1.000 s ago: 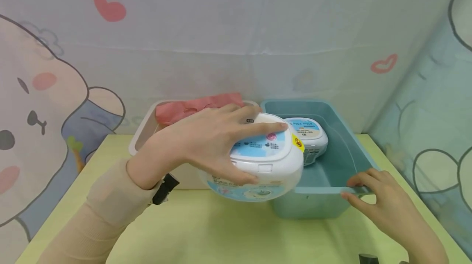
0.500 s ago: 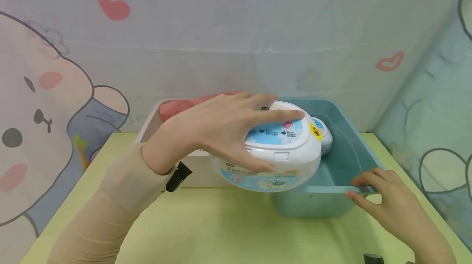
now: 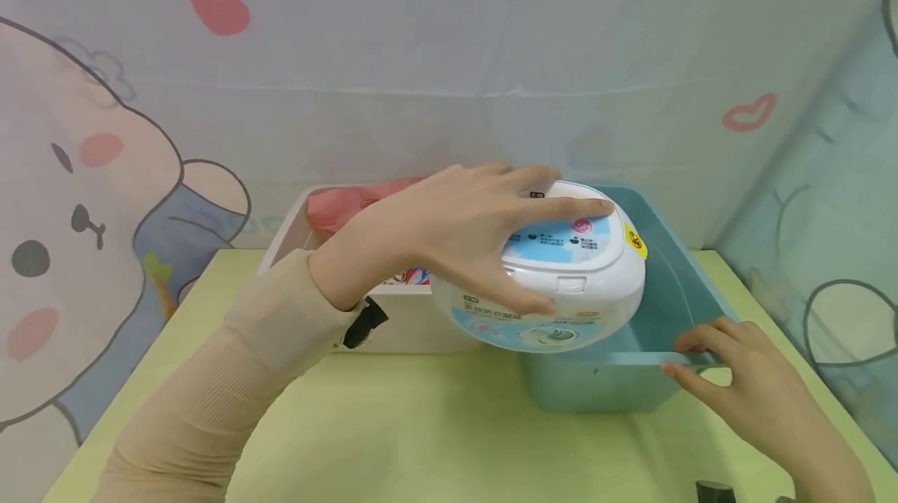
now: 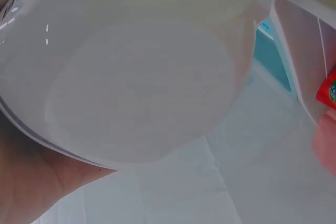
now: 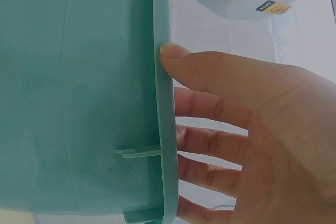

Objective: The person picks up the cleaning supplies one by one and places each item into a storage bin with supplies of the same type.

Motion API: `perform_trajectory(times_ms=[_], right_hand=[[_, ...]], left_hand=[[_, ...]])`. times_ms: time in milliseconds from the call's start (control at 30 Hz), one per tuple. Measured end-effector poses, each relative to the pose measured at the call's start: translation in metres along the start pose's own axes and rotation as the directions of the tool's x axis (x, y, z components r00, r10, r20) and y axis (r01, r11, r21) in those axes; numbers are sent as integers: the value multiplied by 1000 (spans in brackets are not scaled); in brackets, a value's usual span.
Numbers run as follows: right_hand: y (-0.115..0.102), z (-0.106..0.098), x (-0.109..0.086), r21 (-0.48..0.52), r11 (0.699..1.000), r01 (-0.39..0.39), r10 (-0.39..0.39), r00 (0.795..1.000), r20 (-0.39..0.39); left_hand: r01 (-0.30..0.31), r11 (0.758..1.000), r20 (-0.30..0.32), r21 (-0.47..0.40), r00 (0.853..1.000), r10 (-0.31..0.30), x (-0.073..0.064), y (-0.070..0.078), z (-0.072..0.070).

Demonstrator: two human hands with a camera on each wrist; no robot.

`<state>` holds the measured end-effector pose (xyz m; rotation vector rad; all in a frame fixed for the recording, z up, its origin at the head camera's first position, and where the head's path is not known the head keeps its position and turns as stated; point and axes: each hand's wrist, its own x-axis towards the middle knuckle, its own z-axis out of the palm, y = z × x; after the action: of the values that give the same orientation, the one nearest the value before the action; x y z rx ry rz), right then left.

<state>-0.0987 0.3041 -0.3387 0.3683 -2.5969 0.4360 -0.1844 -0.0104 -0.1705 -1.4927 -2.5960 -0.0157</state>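
A white lidded laundry pod tub (image 3: 606, 288), with a blue label and a yellow warning sticker, is in the air in front of the bins. My left hand (image 3: 463, 230) grips it from its left, fingers across the lid and thumb along its front side. In the left wrist view the pale underside of the tub (image 4: 147, 93) fills most of the picture. The tub overlaps the left part of a teal bin (image 3: 603, 390). On that bin's front right rim, my right hand (image 3: 758, 386) pinches the edge between thumb and fingers, as the right wrist view confirms.
Left of the teal bin stands a cream bin (image 3: 414, 324), partly covered by my arm. A pink soft packet (image 3: 344, 208) and a colourful printed item (image 3: 414, 277) lie in it. A printed cloth backdrop (image 3: 393, 43) hangs behind the yellow-green table (image 3: 365, 425).
My left hand has carried the tub rightward and slightly up, over the teal bin's left side. The second tub inside the bin is now hidden behind it. My right hand stays on the rim.
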Motion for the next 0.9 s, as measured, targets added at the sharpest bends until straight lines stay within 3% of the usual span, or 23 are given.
perform_trajectory(times_ms=[400,900], right_hand=[[-2,-1,-2,8,1000,-1,1,1000,1],[-6,0,-1,11,1000,-29,29,999,33]], left_hand=[[-21,998,32,65,999,19,20,5,8],[86,996,45,20,995,-86,38,18,15]])
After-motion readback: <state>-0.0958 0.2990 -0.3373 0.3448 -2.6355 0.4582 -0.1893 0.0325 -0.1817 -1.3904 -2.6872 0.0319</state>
